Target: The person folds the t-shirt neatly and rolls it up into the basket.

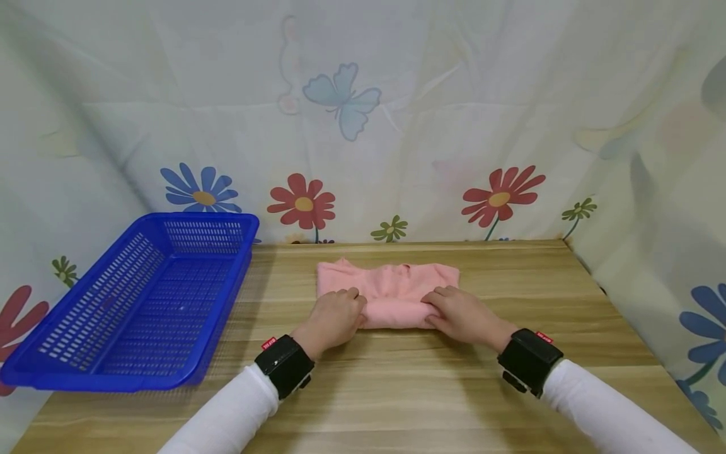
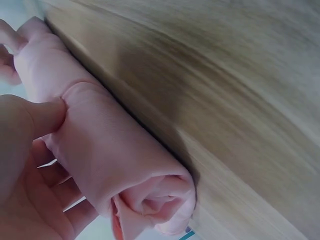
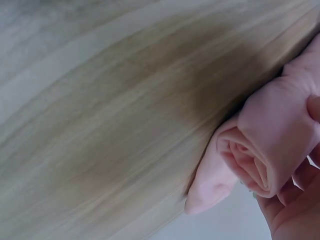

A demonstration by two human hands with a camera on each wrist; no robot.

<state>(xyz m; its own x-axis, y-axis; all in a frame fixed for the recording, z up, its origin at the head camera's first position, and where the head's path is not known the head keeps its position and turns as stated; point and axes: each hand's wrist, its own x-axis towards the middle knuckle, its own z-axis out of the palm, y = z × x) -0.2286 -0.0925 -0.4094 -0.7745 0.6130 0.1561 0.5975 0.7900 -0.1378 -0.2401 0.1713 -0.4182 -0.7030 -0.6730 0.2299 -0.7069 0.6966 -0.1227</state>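
A pink cloth (image 1: 397, 313), partly rolled up, lies on the wooden table with its near edge turned into a thick roll and its far part flat. My left hand (image 1: 333, 317) grips the left part of the roll, thumb on the near side and fingers over the far side. At the right part, my right hand (image 1: 467, 317) holds the roll in the same way. Spiral layers show at the open end of the pink roll (image 2: 115, 145) in the left wrist view. A similar coiled end of the cloth (image 3: 280, 130) appears in the right wrist view, where a loose flap sticks out beyond it.
A blue plastic basket (image 1: 201, 373) with perforated sides stands on the left of the table (image 1: 397, 403). Behind the table hangs a white curtain (image 1: 431, 145) printed with flowers and a butterfly. Curtain fabric also borders the left and right sides.
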